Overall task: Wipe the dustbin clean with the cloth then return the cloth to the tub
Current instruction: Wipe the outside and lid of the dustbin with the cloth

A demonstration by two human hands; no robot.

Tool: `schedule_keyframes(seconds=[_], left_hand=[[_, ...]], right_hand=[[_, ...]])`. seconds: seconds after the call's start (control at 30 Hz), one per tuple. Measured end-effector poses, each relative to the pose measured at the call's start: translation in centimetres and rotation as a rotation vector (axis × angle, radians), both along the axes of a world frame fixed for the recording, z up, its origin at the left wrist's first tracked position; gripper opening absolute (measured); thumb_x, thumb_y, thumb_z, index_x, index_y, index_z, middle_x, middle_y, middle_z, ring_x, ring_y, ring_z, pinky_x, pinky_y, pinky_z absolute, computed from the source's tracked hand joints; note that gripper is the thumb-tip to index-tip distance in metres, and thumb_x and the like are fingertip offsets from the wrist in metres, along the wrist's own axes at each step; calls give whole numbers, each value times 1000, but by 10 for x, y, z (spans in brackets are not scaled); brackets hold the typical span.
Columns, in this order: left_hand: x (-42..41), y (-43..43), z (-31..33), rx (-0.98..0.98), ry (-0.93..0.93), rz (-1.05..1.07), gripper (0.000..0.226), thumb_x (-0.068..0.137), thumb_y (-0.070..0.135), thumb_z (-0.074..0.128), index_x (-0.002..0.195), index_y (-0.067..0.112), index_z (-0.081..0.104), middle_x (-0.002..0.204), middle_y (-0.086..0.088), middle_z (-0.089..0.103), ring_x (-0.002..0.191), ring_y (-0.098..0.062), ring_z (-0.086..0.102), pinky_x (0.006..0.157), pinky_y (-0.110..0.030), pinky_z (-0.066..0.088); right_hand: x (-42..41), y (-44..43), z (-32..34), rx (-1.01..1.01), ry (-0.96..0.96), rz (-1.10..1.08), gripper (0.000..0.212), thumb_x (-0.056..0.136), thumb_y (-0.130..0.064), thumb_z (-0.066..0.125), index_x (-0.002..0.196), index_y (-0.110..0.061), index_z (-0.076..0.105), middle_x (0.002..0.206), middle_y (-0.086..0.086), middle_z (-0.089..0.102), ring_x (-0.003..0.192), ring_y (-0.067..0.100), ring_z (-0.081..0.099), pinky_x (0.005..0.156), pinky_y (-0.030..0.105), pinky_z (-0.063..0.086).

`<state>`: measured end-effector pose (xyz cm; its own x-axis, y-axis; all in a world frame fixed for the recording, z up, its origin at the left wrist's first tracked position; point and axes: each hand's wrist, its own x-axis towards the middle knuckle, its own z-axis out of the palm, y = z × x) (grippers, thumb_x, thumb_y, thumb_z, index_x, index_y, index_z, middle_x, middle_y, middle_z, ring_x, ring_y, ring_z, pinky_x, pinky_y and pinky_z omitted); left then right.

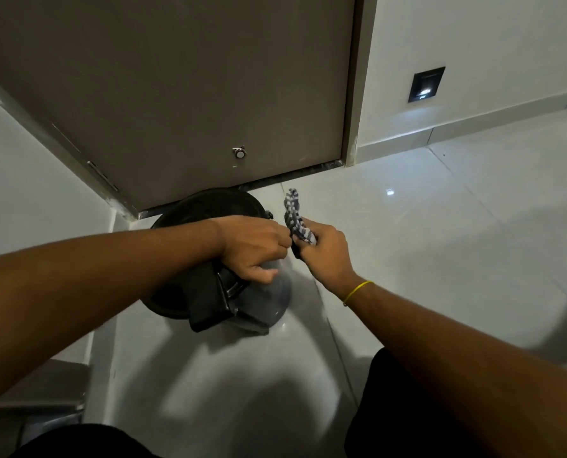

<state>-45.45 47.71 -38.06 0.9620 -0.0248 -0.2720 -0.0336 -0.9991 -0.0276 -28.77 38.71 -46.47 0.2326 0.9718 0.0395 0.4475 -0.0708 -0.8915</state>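
Observation:
A dark round dustbin (209,206) with a grey lid stands on the floor just before the door. My left hand (252,249) hovers over its lid, fingers curled, its fingertips pinching one end of a grey-and-white checked cloth (296,216). My right hand (325,249) grips the same cloth from the right, and the cloth's free end sticks up between the two hands. No tub is in view.
A brown door (183,94) with a door stopper (239,153) rises behind the bin. White walls flank it, and a small wall light (425,84) glows on the right. Glossy white floor tiles (440,226) spread to the right. My dark-clad knees sit at the bottom edge.

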Motion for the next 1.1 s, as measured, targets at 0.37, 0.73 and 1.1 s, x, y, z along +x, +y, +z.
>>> schedule_keyframes(seconds=[0.37,0.73,1.1], left_hand=[[-80,-30,5,-88,-323,367,21,93,27,62,87,8,62,90,-15,63,82,-31,55,82,-40,48],[-130,-80,-51,-137,-468,579,22,87,24,52,73,7,54,76,-13,54,70,-30,47,70,-41,46],[-123,-90,-57,-232,-753,867,44,91,24,37,60,-2,55,63,-17,57,59,-33,53,64,-31,40]], right_hand=[[-48,-17,20,104,-404,528,75,104,-60,44,168,-22,36,174,2,40,162,27,36,131,55,28],[-54,-27,5,33,-583,747,59,112,-47,25,170,-34,30,180,-5,26,166,19,24,129,53,24],[-53,-102,-38,104,-643,611,56,115,-58,15,169,-53,2,183,-15,-2,171,16,-3,132,45,8]])
